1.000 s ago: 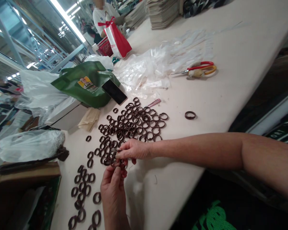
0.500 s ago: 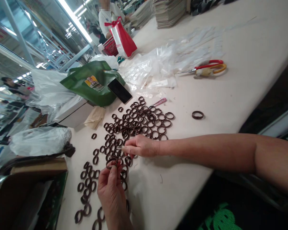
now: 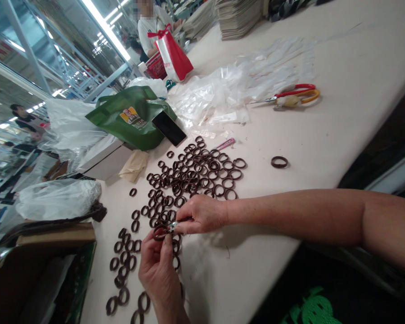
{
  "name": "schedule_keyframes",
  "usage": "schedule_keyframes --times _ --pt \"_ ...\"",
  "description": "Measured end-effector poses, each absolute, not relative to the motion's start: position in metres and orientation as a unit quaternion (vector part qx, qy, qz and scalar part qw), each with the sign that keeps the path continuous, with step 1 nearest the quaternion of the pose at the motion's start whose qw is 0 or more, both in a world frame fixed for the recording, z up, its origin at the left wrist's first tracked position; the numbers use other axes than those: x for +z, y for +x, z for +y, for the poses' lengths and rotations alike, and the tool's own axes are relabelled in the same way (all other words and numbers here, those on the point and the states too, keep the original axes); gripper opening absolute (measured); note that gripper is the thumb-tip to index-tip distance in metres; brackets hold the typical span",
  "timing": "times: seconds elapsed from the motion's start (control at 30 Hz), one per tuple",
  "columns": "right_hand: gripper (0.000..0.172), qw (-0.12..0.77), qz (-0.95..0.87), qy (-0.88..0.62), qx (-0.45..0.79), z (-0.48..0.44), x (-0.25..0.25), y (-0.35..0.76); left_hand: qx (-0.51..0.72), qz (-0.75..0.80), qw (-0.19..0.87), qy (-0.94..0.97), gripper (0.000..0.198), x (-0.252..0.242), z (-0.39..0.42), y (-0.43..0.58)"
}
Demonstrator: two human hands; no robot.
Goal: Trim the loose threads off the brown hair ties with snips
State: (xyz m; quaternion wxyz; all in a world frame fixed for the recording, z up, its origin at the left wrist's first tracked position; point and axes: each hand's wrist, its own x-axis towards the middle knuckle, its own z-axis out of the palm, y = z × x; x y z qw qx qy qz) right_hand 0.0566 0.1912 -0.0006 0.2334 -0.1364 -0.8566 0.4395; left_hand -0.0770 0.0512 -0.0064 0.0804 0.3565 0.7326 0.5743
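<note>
Between the thumb and fingers of my left hand (image 3: 160, 265) is a dark brown ring (image 3: 159, 232), held near the lower middle of the view. My right hand (image 3: 200, 213) comes in from the right, closed around a small metal tool (image 3: 172, 226) whose tip meets the ring's right side. Exactly what kind of tool it is cannot be made out. Many similar brown rings (image 3: 189, 175) lie in a loose pile beyond and left of my hands. One lone ring (image 3: 279, 162) rests farther right on the pale table (image 3: 324, 135).
Red-and-orange-handled scissors (image 3: 295, 95), clear plastic (image 3: 219, 90), a pink-handled item (image 3: 226, 144), a phone (image 3: 169, 128) and a green bag (image 3: 131, 117) lie beyond the rings. An open cardboard box (image 3: 59, 234) stands at left. A person (image 3: 148, 29) is at the far side.
My right hand has shifted slightly down, and its metal tool now shows at the ring. My left hand has moved a little down and right with the ring.
</note>
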Motion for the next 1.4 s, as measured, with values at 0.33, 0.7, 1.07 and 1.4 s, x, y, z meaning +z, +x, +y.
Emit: schedule_keyframes --times 0.33,0.7,1.07,1.4 --pt "0.030 0.218 -0.887 -0.176 0.368 0.191 0.001 0.056 0.565 0.742 0.088 0.351 0.021 -0.003 0.052 -0.072" --pt "0.029 0.206 -0.891 -0.175 0.366 0.192 0.000 0.057 0.567 0.752 0.122 0.314 0.024 -0.003 0.053 -0.070" --pt "0.033 0.236 -0.910 -0.168 0.297 0.189 -0.001 0.056 0.585 0.741 0.187 0.273 0.027 -0.012 0.052 -0.074" --pt "0.032 0.237 -0.914 -0.148 0.293 0.191 -0.003 0.055 0.599 0.727 0.181 0.283 0.027 -0.018 0.050 -0.076"
